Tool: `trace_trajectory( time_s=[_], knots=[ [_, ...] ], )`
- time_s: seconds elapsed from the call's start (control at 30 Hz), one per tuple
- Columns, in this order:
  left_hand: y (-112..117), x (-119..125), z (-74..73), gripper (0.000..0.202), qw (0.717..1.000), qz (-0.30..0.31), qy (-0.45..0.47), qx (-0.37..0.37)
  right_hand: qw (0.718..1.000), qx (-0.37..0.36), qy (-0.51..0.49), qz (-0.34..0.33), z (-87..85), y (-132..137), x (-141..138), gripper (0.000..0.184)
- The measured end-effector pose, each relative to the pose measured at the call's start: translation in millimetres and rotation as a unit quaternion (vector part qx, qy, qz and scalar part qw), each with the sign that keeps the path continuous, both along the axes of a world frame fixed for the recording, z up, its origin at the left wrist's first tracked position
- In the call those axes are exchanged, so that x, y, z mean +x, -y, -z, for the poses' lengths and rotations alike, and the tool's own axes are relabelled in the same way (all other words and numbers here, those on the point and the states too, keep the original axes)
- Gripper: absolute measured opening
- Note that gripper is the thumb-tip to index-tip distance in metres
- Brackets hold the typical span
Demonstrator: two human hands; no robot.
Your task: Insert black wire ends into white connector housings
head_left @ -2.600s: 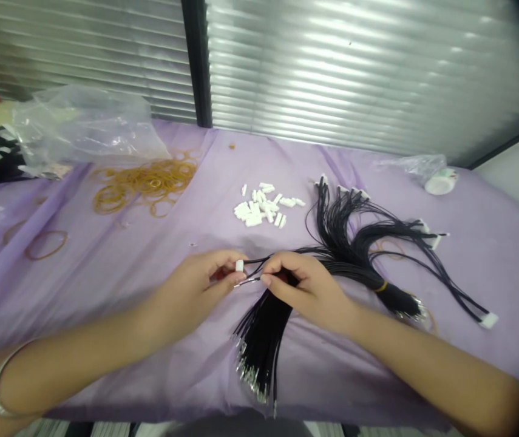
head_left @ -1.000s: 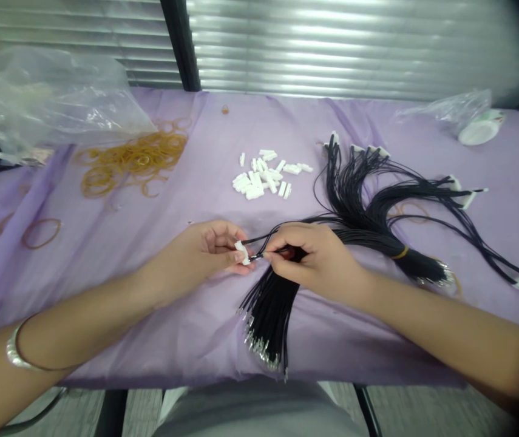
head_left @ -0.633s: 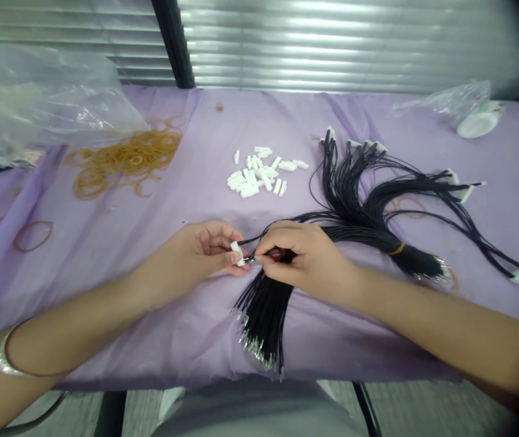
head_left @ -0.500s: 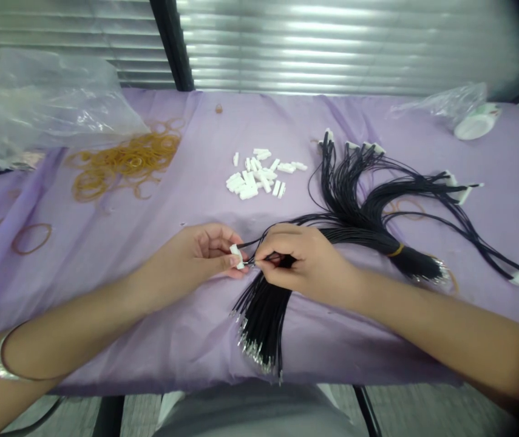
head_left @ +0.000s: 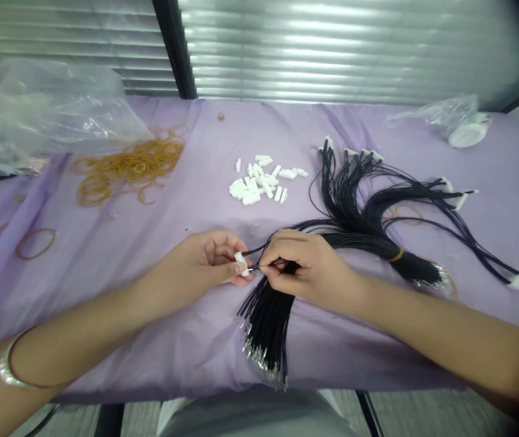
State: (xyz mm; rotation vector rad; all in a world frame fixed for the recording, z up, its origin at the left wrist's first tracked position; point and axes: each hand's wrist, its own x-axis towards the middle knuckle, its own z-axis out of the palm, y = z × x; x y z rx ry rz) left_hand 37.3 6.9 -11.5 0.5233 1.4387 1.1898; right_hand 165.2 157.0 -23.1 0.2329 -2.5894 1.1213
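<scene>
Between the thumb and fingers of my left hand is a white connector housing, with a black wire running into its upper end. My right hand pinches a black wire close to its metal tip, which points at the lower part of the housing. Whether the tip is inside the housing I cannot tell. Under my right hand a bundle of black wires fans toward the table's front edge, its ends tipped with metal terminals. Behind my hands lies a pile of loose white connector housings.
Black wires with white housings attached spread over the right side. A yellow band ties the wire bundle there. Rubber bands lie at left beside a clear plastic bag. A white roll sits back right on the purple cloth.
The whole view has shifted slightly, so everything sits a little lower. Both hands keep the same hold, with the wire tip still at the housing.
</scene>
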Motion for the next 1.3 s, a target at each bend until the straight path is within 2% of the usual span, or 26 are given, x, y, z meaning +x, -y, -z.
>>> trace_trajectory(
  time_s=[0.3,0.57,0.93,1.17,1.3],
  knots=[
    [-2.8,0.4,-6.0,0.015,1.000,-0.003,0.009,-0.019,0.999,0.030,0.005,-0.036,2.4,-2.3,-1.1,0.009],
    [-1.5,-0.6,-0.8,0.014,1.000,0.012,-0.006,0.003,0.998,0.059,-0.016,0.006,2.6,1.4,1.0,0.004],
    [-1.7,-3.7,1.5,0.007,0.999,-0.007,0.039,0.018,0.996,0.038,0.045,0.068,-2.6,12.6,5.2,0.007],
    [-0.5,-2.9,3.4,0.013,0.998,-0.031,0.061,0.016,0.991,0.043,0.073,0.100,-4.3,13.6,4.0,0.006],
    [0.1,-2.7,4.3,0.013,0.998,-0.027,0.059,0.025,0.992,0.025,0.087,0.093,-4.6,14.3,3.4,0.007]
  ],
)
